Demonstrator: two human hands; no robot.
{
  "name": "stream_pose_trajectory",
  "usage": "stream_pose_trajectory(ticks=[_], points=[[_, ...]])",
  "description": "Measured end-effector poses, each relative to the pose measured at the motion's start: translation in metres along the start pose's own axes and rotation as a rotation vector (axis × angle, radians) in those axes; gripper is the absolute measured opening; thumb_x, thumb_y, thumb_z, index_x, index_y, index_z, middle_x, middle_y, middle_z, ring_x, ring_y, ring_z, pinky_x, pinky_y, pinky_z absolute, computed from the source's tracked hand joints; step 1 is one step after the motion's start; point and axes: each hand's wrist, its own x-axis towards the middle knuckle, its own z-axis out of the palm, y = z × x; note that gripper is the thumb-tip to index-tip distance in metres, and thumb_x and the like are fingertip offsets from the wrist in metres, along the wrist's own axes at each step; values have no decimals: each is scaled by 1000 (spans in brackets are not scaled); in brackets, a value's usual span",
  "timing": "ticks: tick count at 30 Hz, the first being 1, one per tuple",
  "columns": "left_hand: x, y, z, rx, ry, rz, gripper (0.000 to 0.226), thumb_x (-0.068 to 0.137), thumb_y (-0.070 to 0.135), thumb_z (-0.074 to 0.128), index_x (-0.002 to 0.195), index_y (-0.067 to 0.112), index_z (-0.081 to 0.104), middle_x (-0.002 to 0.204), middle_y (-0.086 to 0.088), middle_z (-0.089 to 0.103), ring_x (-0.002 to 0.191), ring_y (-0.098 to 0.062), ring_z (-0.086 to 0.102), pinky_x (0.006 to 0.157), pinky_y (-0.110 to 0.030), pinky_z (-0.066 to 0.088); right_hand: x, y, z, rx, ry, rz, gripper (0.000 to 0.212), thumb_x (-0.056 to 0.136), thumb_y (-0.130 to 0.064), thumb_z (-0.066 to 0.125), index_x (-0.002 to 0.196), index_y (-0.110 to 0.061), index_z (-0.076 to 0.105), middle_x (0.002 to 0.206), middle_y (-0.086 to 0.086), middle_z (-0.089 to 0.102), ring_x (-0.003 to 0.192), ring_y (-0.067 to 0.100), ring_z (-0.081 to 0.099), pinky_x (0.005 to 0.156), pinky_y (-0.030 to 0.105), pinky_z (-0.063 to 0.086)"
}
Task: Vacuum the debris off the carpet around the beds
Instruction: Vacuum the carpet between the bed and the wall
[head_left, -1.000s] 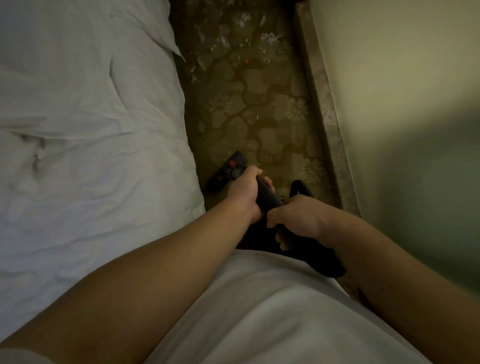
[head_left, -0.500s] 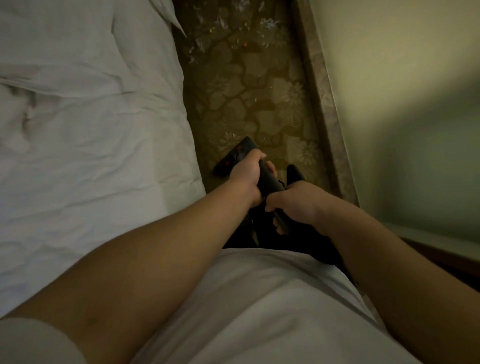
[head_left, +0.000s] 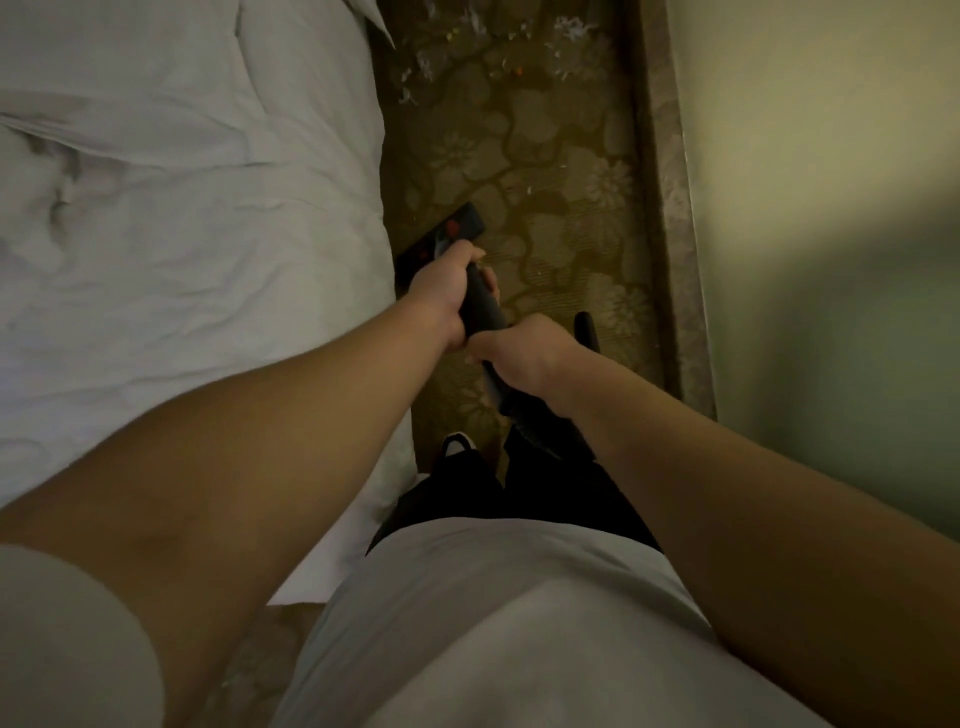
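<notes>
The black vacuum tube (head_left: 484, 307) runs down through both fists toward the carpet (head_left: 545, 156) in the strip alongside the bed (head_left: 182, 208). Its flat black vacuum head (head_left: 460, 228), with red marks on top, sits on the carpet right against the bed's hanging white sheet, just beyond the knuckles of the forward hand.

The left hand (head_left: 447, 296) is that forward one, nearer the bed's edge. Its fingers are curled tightly round the tube and pressed together, with the fingertips (head_left: 488, 285) wrapping out on the side away from the bed. The right hand (head_left: 527, 356) grips the tube directly behind, touching the left hand, a little further from the bed. Its back faces the camera, and its fingers close around the tube, though their tips are hidden beneath.

The debris (head_left: 423, 65), pale shreds with a few coloured specks, lies scattered on the carpet further along the bed's side, well beyond the vacuum head. A few small flecks lie nearer it.

A skirting board (head_left: 667, 208) and plain wall (head_left: 805, 182) bound the strip on the side opposite the bed. One shoe (head_left: 457, 442) stands on the carpet close to the bed's side.
</notes>
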Motion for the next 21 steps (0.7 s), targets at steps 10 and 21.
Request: stream_pose_trajectory(ticks=[10, 21], points=[[-6, -19, 30, -11, 8, -95, 21, 90, 16, 68, 109, 10, 60, 68, -4, 59, 57, -14, 58, 58, -31, 52, -8, 14, -37, -58, -9, 25, 18, 93, -26, 69, 84, -10, 69, 57, 2, 65, 52, 16, 63, 53, 25, 47], [-43, -108, 11, 192, -82, -351, 11, 92, 20, 66, 98, 12, 63, 63, -4, 59, 61, -17, 57, 64, -33, 52, -51, 116, 8, 167, 93, 143, 23, 89, -20, 74, 101, 0, 71, 77, 14, 72, 58, 24, 70, 53, 29, 58]])
